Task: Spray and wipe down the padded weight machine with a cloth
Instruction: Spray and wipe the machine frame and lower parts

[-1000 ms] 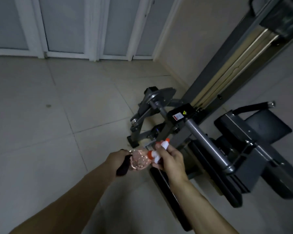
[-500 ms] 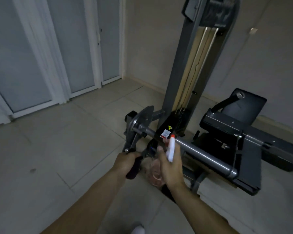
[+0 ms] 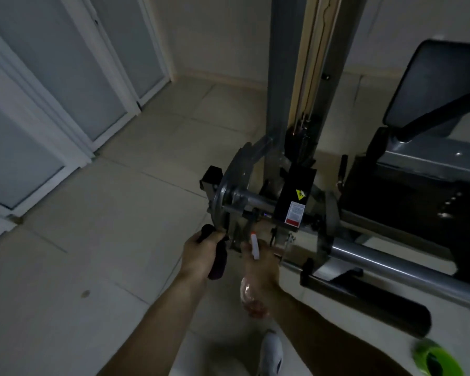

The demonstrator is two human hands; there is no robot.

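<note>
Left hand: the left hand (image 3: pixel 198 253) is curled tight round a bunched dark cloth (image 3: pixel 218 263), which hangs below the fist. It sits just by the lower edge of the round plate (image 3: pixel 227 194). Whether the cloth touches the metal cannot be told.

Right hand: the right hand (image 3: pixel 263 267) is wrapped round the neck of a clear spray bottle (image 3: pixel 251 295). The white and orange nozzle (image 3: pixel 254 246) sticks up past the fingers and points toward the frame. Whether a finger is on the trigger is hidden.

Machine: the weight machine (image 3: pixel 281 90) stands right in front of the person. Its steel bar (image 3: pixel 391 260) runs off to the right.

Pads: the back pad (image 3: pixel 440 82), the seat pad (image 3: pixel 407 202) and the long low pad (image 3: pixel 369 302) are all well to the right of both hands.

Done so far: cloth and bottle are both in hand and brought up to the machine. No mist, drips or wet streaks show, though the dim light could hide them.

Left to do: by the look of it nearly everything remains: spraying, then wiping the pads and frame.

Stage: judged as the very start, at the plate end.

Nearby: a shoe (image 3: pixel 272 351) and a green object (image 3: pixel 436 359) are on the floor (image 3: pixel 120 213).
</note>
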